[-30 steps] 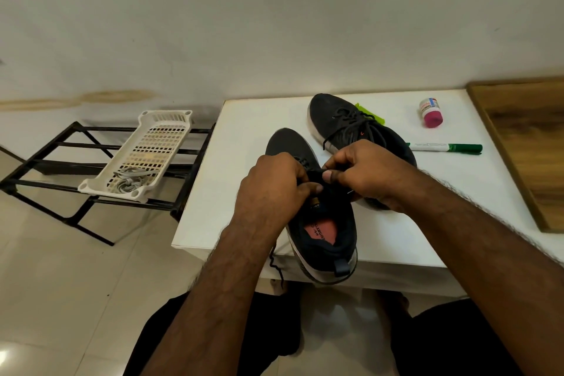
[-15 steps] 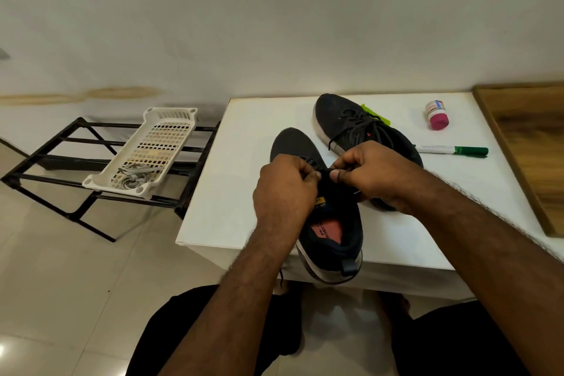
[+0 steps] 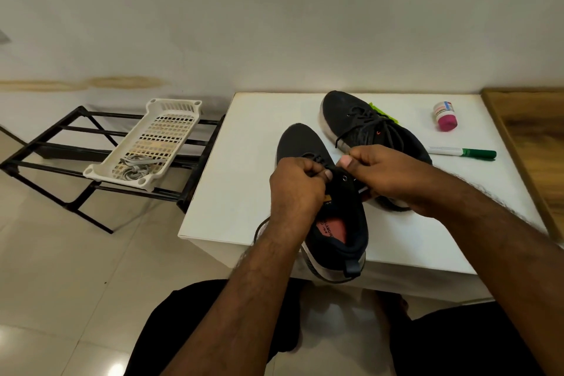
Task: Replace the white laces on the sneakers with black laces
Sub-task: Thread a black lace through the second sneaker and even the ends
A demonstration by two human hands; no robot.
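Black mesh covers the near sneaker (image 3: pixel 332 223), which lies at the front edge of the white worktop (image 3: pixel 244 192), heel overhanging toward the person and toe pointing to 12 o'clock. Both hands meet over its eyelets: the left hand (image 3: pixel 294 189) has its fingers curled and pinches the tongue or lace area at the shoe's top, while the right hand (image 3: pixel 387 174) pinches the upper's edge beside a metal eyelet, thumb up. A loop of black lace (image 3: pixel 259 227) hangs out by the left wrist. At 1 o'clock from this shoe the second sneaker (image 3: pixel 360 128) sits laced in black, touching it. A green marker (image 3: pixel 464 152) lies at 3 o'clock and a pink-capped bottle (image 3: pixel 445 116) beyond it. Off the worktop at 9 o'clock, the white laces (image 3: pixel 134 167) lie heaped in a white basket (image 3: pixel 171 107) on a black rack (image 3: pixel 39 156).
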